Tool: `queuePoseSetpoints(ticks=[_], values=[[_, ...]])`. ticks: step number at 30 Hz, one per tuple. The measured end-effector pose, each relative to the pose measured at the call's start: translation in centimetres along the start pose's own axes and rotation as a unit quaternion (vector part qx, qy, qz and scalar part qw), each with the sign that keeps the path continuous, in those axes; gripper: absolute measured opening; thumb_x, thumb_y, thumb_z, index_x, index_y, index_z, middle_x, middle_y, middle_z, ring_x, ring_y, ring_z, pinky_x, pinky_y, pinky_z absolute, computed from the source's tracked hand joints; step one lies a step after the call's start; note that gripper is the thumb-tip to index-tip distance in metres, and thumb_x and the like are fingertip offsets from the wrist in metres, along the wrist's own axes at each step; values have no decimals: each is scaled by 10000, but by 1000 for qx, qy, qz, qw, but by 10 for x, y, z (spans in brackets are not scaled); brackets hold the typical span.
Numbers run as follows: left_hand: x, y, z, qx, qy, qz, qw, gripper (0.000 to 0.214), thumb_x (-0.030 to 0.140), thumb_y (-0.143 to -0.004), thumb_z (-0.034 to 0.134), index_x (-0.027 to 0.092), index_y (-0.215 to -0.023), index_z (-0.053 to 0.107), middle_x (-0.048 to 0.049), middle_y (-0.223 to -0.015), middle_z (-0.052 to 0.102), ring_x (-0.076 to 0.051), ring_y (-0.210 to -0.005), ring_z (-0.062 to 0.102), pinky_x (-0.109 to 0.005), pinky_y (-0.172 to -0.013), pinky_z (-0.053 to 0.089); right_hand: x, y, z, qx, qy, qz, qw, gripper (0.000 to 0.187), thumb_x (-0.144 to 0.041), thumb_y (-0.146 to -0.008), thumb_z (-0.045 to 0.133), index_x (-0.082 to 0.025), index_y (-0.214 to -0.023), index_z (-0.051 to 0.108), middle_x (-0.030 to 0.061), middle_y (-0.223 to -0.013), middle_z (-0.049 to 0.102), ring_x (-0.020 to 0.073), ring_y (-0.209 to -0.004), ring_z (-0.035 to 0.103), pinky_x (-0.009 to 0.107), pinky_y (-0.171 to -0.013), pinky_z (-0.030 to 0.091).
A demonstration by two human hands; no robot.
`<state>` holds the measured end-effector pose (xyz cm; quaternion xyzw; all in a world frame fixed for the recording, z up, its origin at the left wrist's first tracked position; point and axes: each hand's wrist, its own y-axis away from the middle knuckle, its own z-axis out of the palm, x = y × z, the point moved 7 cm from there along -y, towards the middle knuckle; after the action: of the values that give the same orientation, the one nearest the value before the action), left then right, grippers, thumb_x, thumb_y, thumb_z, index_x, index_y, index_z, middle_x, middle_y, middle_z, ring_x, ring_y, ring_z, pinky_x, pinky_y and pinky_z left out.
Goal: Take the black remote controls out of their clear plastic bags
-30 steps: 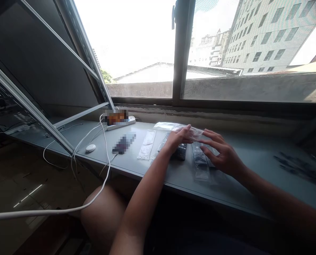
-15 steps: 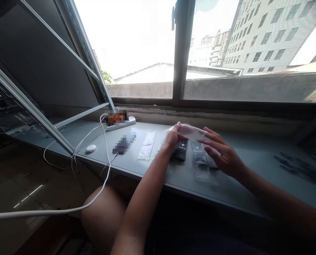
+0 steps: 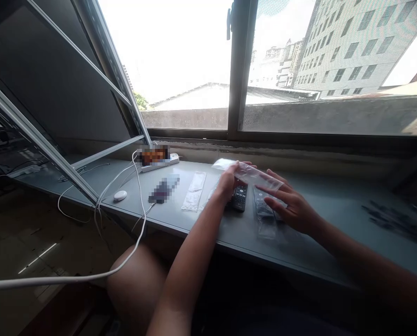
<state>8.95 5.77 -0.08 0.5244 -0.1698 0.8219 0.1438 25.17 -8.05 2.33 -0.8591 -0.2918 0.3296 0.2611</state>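
My left hand [image 3: 228, 183] is closed on a clear plastic bag [image 3: 253, 175], its thumb on top, holding the bag in the air above the desk. My right hand [image 3: 294, 203] has its fingers apart and stretched out, touching the right end of the bag. Below them lies a black remote control [image 3: 241, 198], partly behind my left hand. Remote controls in clear bags [image 3: 263, 205] lie to its right, partly under my right hand. Flat on the desk, left of my left hand, are clear plastic bags [image 3: 194, 191].
On the grey desk [image 3: 173, 219] are a blurred-out phone-like thing [image 3: 164, 189], a white round object [image 3: 120, 195] and a white power strip [image 3: 173, 158]. A white cable [image 3: 140, 242] hangs across the front edge. Dark thin items [image 3: 393, 219] lie at right. A metal frame [image 3: 78, 179] stands at left.
The bag has swung out longer and flatter, with one end now showing left of my left hand. My right hand has shifted slightly along the bag's right end.
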Motion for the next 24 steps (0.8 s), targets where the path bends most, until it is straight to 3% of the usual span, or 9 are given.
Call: queuePoseSetpoints(ticks=[3, 5, 11, 17, 24], values=[[5, -3, -17, 80, 32, 27, 996, 480, 562, -1053, 588, 184, -1239, 820, -136, -1323, 846, -254, -1093, 810, -282, -776, 598, 0, 0, -1, -1, -2, 1, 1000, 421, -503, -1180, 600, -375, -1541, 773, 40, -1774, 564, 394, -1729, 367, 644, -1342, 444], [6, -4, -22, 102, 41, 37, 993, 460, 536, -1056, 588, 179, -1238, 814, -138, -1315, 847, -247, -1099, 805, -280, -783, 599, -1, 0, 0, 0, -5, -2, 1000, 444, -498, -1176, 613, -364, -1579, 743, 50, -1752, 590, 393, -1717, 394, 654, -1342, 441], [5, -3, -18, 94, 59, 19, 994, 460, 538, -1068, 576, 172, -1210, 816, -142, -1324, 845, -263, -1160, 803, -288, -824, 615, 1, -1, 3, -7, -4, -4, 1000, 414, -450, -1161, 660, -361, -1552, 765, 51, -1766, 571, 394, -1733, 358, 665, -1348, 426], [9, -2, -31, 162, 117, 26, 979, 518, 539, -1127, 454, 158, -1156, 804, -154, -1278, 851, -248, -1185, 812, -277, -869, 631, -3, -1, 1, -8, -7, -12, 1000, 413, -456, -1150, 682, -361, -1542, 773, 59, -1751, 587, 399, -1731, 361, 674, -1340, 433], [10, -1, -28, 155, 109, 21, 982, 551, 573, -1123, 438, 166, -1149, 808, -155, -1281, 850, -271, -1206, 814, -287, -837, 646, -2, -1, -2, 9, -5, 41, 999, 548, -541, -1196, 538, -374, -1714, 600, 73, -1733, 611, 389, -1671, 473, 605, -1315, 492]])
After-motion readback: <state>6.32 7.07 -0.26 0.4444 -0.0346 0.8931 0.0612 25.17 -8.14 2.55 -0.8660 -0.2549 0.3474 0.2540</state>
